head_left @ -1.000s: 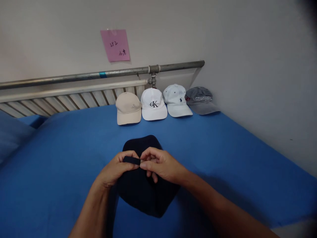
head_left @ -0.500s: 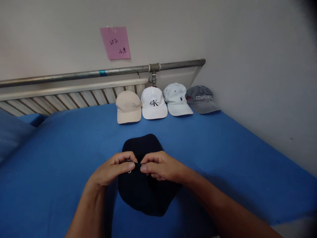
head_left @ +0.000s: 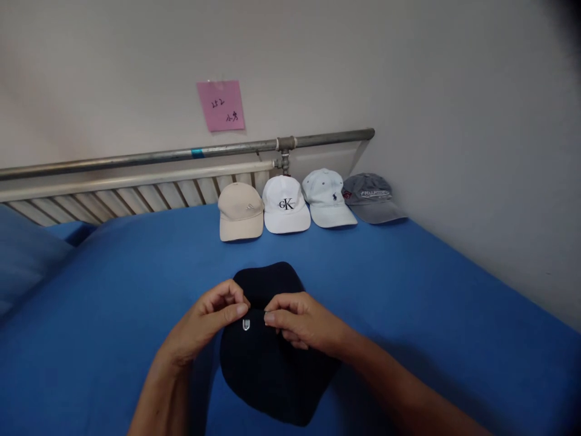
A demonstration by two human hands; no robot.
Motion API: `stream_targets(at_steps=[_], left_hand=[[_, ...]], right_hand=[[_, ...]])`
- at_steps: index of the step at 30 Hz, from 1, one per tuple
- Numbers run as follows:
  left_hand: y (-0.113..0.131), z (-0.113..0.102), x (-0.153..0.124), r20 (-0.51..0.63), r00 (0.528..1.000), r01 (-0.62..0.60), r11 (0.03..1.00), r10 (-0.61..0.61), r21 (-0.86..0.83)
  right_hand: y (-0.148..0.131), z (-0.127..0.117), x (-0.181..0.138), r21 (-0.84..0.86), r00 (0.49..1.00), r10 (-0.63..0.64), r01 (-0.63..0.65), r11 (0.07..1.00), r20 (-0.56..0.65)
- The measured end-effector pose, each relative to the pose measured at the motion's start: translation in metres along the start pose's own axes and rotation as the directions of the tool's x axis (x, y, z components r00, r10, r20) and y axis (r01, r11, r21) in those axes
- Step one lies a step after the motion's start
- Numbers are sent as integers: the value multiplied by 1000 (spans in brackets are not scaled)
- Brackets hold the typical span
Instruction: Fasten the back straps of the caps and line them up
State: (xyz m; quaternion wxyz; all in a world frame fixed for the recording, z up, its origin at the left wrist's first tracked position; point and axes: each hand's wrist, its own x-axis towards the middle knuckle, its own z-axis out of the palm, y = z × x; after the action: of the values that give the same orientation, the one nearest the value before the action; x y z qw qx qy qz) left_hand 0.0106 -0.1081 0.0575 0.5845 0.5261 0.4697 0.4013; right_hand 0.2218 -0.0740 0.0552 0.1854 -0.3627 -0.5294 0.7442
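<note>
A dark navy cap (head_left: 272,369) lies on the blue bed sheet (head_left: 113,290) right in front of me. Both hands pinch its back strap. My left hand (head_left: 211,321) grips the strap at the left, just above a small silver buckle (head_left: 246,325). My right hand (head_left: 302,321) pinches the strap from the right, fingers closed. The thumbs almost meet over the cap's middle.
Against the far rail stand several caps in a row: beige (head_left: 240,212), white with black letters (head_left: 285,206), pale blue (head_left: 327,198), grey (head_left: 371,198). A metal pipe (head_left: 181,154) runs along the wall under a pink note (head_left: 221,105). A blue pillow (head_left: 22,257) lies at left.
The strap end I held between my fingers has been drawn down and tightened; the silver buckle now shows. The view has tipped, so everything sits lower in frame.
</note>
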Motion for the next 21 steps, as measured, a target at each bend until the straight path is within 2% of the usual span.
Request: stream_targets(at_steps=[3,6,10,12,15,17,21], left_hand=[[2,0,-2,14,1000,13,1000,-13,19],[3,-2,-5,112,993,34,999,-33,-3],[3,-5,-8,173,985,-4,1000,6,-10],[2,-6,-7,154,988,0,1000,0,-2],[-1,-6,-5,123,992,4,1000,-2,-14],[-2,-6,-5,102,995,2,1000,-1,-14],[-3,-6,-4,74,997,17,1000,-16,-8]], right_hand=[[0,-1,0,-34,1000,-23,23,999,-15],[-1,-1,-2,-44,998,-60,59,997,-29],[-1,0,-6,-128,975,-223,223,966,14],[1,1,-6,-276,941,-339,330,903,14],[5,0,-5,-515,858,-513,451,729,26],[7,-2,-4,-603,829,-556,476,640,66],[10,-4,-2,-692,816,-562,483,537,134]])
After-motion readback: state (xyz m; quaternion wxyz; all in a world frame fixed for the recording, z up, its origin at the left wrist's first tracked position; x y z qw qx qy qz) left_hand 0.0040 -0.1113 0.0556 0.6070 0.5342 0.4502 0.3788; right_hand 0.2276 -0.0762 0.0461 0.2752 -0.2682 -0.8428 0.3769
